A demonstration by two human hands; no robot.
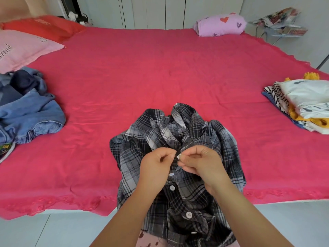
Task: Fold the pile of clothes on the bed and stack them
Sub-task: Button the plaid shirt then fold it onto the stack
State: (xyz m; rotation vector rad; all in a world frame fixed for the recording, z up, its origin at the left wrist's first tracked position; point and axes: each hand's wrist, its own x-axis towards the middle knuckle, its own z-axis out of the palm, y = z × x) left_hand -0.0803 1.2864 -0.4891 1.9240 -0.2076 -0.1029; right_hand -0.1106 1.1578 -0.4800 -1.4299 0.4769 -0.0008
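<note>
Two hands meet over a grey and black plaid shirt (178,132) at the near edge of the bed (142,68). The left hand (156,163) and the right hand (201,161) both have their fingers curled in tight. Thumb and forefinger of each pinch the shirt's front opening, where a small white bit shows between them. Below the hands, white buttons (172,188) run down the front. The shirt's upper part lies bunched and rumpled on the red sheet, while its lower part hangs over the bed edge toward the person. The forearms cross over that hanging part and hide some of it.

On the left of the bed, well apart from the shirt, sits a loose pile of denim (30,111), blue and dark pieces tangled together. On the right edge lies a folded stack (306,104), white on top, with yellow, striped and blue layers under it. A broad stretch of sheet lies between the shirt and both heaps.

At the far left a pink pillow (19,49) lies against a red pillow (44,26). At the far right corner rests a lilac bundle (220,24) printed with hearts, and beyond it a rack (281,22) holds patterned things, too blurred to tell. Pale cupboard doors (160,11) stand behind the bed, and pale floor (35,232) shows below it
</note>
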